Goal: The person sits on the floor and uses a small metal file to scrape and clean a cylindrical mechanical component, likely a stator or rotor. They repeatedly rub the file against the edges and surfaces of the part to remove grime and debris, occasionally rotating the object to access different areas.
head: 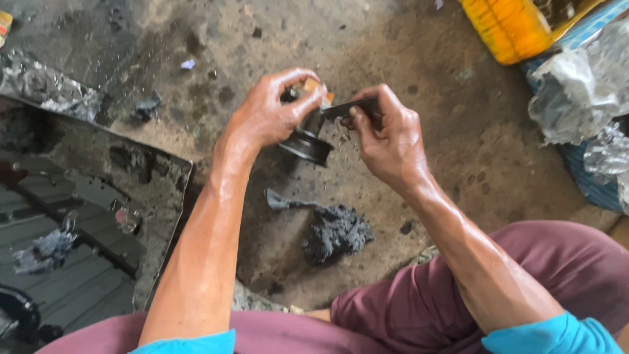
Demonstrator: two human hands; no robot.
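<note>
left hand (272, 115) at upper centre of the frame, fingers curled tight around a dark greasy cylindrical metal part (306, 141) with a flared lower rim – held off the ground, tilted toward the lower right. a small orange piece (313, 86) shows at the thumb tip, can't tell what it is. right hand (386, 141) just beside it, thumb and forefinger pinched shut on a thin dark flat tool (347, 109) whose tip points into the top of the part.

risks: both hands and forearms look slick with oil, so the part could slip and drop onto the stained concrete floor (426, 78); the tool tip sits close to the left fingertips, so a slip could jab them. grit from the floor could get onto the greasy part if it falls.

below the hands lies a dirty grey rag (331, 229) on the floor. left of the frame – a shallow metal tray of dark oil (154, 164). upper right corner has a yellow plastic jug (508, 26) and crumpled grey plastic sheeting (576, 92) over a blue sack. person sits in maroon trousers (544, 262).
</note>
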